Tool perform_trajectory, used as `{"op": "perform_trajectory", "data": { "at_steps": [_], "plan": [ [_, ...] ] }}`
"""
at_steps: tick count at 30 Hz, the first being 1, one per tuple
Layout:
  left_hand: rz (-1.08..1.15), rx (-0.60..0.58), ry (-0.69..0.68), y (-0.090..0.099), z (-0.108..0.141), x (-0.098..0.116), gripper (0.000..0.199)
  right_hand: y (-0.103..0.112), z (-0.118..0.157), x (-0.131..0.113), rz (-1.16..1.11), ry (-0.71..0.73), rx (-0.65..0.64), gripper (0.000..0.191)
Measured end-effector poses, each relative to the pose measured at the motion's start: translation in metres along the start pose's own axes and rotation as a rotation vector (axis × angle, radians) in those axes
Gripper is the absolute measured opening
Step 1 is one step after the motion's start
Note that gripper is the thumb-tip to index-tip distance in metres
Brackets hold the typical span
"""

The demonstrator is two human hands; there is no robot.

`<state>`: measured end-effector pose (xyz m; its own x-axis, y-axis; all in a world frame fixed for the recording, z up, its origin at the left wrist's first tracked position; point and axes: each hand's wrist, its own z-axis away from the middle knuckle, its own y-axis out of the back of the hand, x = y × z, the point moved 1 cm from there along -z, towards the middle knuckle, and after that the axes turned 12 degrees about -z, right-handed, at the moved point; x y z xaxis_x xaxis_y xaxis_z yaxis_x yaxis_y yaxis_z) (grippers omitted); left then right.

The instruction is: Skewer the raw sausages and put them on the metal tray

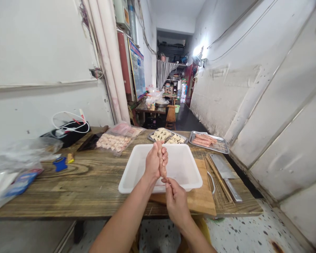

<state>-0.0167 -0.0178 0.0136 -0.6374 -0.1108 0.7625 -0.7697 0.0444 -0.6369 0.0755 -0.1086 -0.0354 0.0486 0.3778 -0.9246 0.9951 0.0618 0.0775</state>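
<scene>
My left hand [153, 161] is wrapped around a pale pink sausage [162, 165], held upright over a white plastic tub [135, 161]. Part of the sausage shows between the fingers and palm. Just below, my right hand [176, 196] is pinched closed at the sausage's lower end. What lies between those fingertips is hidden, so I cannot make out a stick there. The tub stands partly on a wooden cutting board [200, 200]. To the right, several thin bamboo skewers [218, 179] lie beside a cleaver [223, 167].
A metal tray of skewered sausages [205, 140] stands at the back right. Behind the tub is a tray of pale triangular pieces [164, 135]. Bagged meat pieces [114, 140] lie left, near a blue object [60, 164], a black box [68, 131] and plastic bags [18, 168].
</scene>
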Motion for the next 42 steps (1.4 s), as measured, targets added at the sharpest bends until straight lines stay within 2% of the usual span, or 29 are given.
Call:
{"op": "perform_trajectory", "data": {
  "at_steps": [3, 8, 23, 26, 33, 42],
  "plan": [
    [0.008, 0.003, 0.009, 0.000, 0.001, 0.000, 0.035, 0.003, 0.001, -0.001, -0.045, -0.074, -0.028, 0.033],
    [0.008, -0.027, 0.018, -0.002, 0.003, -0.002, 0.037, 0.005, 0.008, 0.000, -0.249, -0.196, -0.060, 0.039],
    [-0.064, -0.095, -0.061, -0.016, 0.012, 0.000, 0.037, -0.005, 0.022, -0.011, -0.673, -0.397, 0.043, 0.039],
    [-0.060, -0.100, -0.060, -0.016, 0.013, -0.001, 0.036, -0.004, 0.022, -0.008, -0.649, -0.369, 0.055, 0.037],
    [-0.046, -0.097, -0.073, -0.020, 0.012, 0.002, 0.038, -0.001, 0.015, -0.001, -0.391, -0.202, 0.067, 0.037],
    [-0.077, -0.093, -0.063, -0.022, 0.013, 0.005, 0.036, -0.003, 0.010, 0.006, -0.200, -0.079, 0.091, 0.030]
  ]
}}
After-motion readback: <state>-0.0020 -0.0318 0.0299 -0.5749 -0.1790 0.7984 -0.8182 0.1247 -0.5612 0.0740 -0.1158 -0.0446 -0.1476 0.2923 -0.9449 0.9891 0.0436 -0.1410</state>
